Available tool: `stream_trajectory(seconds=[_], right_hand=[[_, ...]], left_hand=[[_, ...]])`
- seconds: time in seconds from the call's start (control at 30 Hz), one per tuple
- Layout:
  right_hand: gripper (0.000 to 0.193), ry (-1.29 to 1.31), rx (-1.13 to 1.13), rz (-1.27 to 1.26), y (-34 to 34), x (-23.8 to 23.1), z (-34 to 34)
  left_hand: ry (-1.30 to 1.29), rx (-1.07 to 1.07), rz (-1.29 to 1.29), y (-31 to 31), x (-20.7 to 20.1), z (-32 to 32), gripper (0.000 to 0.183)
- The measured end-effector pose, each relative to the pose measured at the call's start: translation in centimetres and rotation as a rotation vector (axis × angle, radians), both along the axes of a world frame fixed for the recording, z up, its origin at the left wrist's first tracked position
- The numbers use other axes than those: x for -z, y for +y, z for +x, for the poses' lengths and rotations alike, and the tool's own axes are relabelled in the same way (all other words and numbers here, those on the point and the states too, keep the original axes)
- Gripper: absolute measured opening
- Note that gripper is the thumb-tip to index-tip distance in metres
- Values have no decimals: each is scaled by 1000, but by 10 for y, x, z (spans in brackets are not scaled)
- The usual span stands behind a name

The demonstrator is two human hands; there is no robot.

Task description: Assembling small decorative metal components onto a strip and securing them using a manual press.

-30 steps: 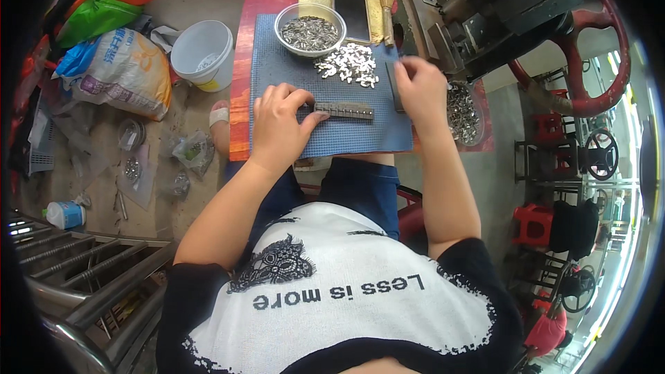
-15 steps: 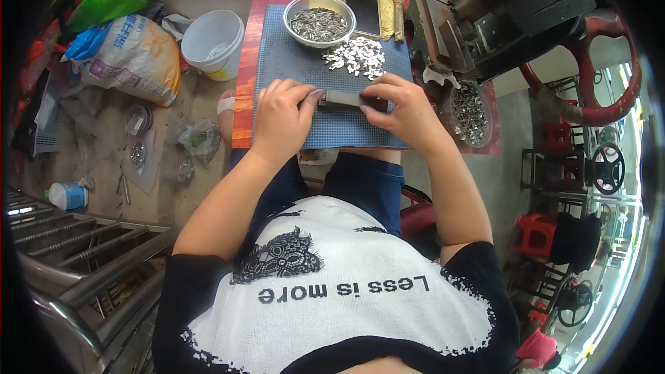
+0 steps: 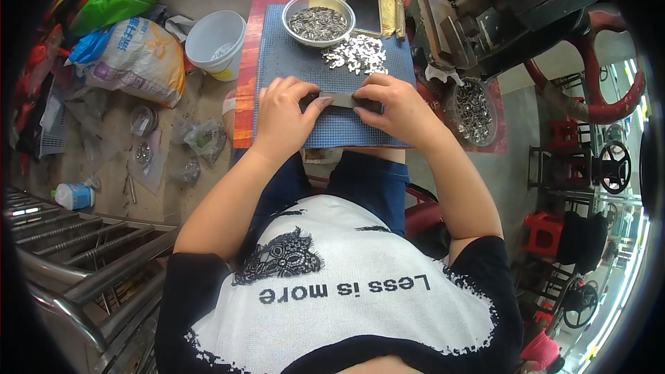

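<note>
A flat grey bar with dark ends (image 3: pixel 342 100) lies crosswise between my hands, low over the blue ribbed mat (image 3: pixel 332 136). My left hand (image 3: pixel 284 114) has its thumb and fingers closed on the left end. At the other end my right hand (image 3: pixel 396 107) pinches the bar between thumb and fingers. Whether some small part sits against the bar is hidden by my fingers. Just beyond it, small shiny metal pieces (image 3: pixel 357 54) are heaped on the mat. Behind them stands a clear round bowl (image 3: pixel 318 25) full of small slim metal pieces.
A dark phone (image 3: pixel 363 7) and a brush (image 3: pixel 400 10) lie at the table's back. To the right are a machine with a red handwheel (image 3: pixel 609 107) and a tub of metal pieces (image 3: pixel 473 114). A white bucket (image 3: pixel 216 41) and sacks (image 3: pixel 131 59) stand left.
My left thumb has come further over the bar, and a dark end now shows beside it. My right fingers have shifted slightly left along the bar. The bowl and heap are unchanged.
</note>
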State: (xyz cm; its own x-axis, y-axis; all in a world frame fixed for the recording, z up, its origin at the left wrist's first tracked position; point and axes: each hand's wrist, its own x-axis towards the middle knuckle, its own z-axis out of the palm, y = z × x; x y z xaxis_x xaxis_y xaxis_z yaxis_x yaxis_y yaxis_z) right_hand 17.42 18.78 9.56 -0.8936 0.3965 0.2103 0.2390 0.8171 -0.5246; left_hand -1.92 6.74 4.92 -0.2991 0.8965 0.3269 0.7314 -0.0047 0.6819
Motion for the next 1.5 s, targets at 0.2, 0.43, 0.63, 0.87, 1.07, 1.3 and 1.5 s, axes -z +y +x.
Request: stream_trajectory(seconds=[0.2, 0.43, 0.63, 0.87, 1.07, 1.3, 1.5], right_hand=[[23, 3, -25, 18, 3, 1, 2], [23, -36, -30, -20, 5, 6, 7], [21, 192, 218, -232, 21, -30, 34], [34, 153, 892, 293, 89, -65, 80], [34, 46, 873, 199, 87, -67, 74], [32, 233, 895, 178, 118, -49, 97], [38, -3, 917, 35, 149, -25, 101]], left_hand=[[-28, 18, -64, 1, -2, -1, 26], [82, 148, -267, 4, -21, 2, 28], [-146, 316, 9, 60, -50, 8, 43], [-177, 407, 128, 182, -58, 102, 129], [-147, 378, 142, 205, -49, 122, 132], [-112, 324, 237, 203, -44, 125, 130], [-58, 315, 198, 199, -50, 126, 132]])
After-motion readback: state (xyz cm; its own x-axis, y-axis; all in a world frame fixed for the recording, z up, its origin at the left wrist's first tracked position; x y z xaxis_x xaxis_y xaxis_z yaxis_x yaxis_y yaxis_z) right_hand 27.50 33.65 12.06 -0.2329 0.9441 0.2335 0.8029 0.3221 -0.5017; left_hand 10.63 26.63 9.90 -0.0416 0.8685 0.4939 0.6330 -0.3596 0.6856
